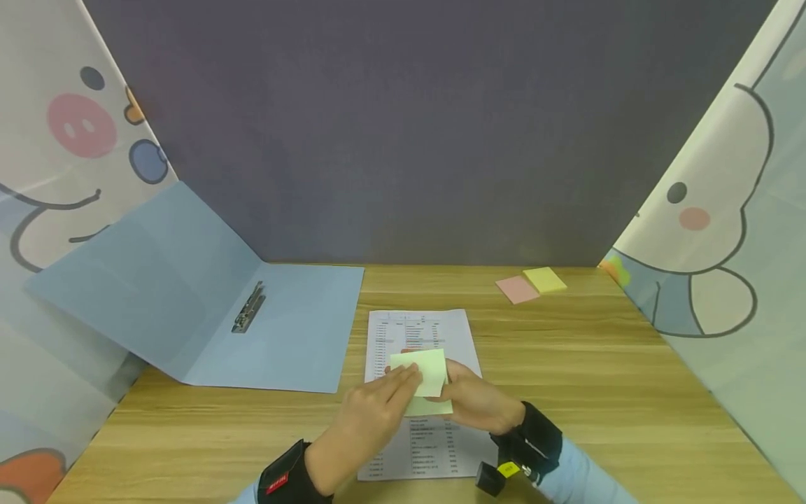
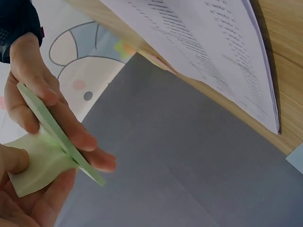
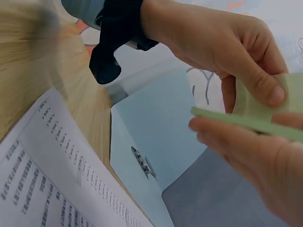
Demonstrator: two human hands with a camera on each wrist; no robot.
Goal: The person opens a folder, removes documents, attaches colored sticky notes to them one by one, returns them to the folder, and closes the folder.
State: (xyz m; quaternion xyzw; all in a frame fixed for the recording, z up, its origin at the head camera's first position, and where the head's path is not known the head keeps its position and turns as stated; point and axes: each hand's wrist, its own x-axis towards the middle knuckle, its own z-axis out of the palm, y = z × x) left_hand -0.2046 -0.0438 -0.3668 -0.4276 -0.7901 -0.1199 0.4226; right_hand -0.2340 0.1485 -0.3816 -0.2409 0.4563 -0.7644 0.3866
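Observation:
A pale green sticky note pad is in my right hand, which grips it by the edge above the printed sheets. My left hand pinches the top sticky note between thumb and fingers. In the left wrist view that note bends away from the pad, still joined along one line. The right wrist view shows the left thumb lying on the note, while the right fingers lie under the pad.
An open light blue folder with a metal clip lies at the left, its cover raised. Pink and yellow sticky notes lie at the back right. A dark grey panel stands behind the wooden table.

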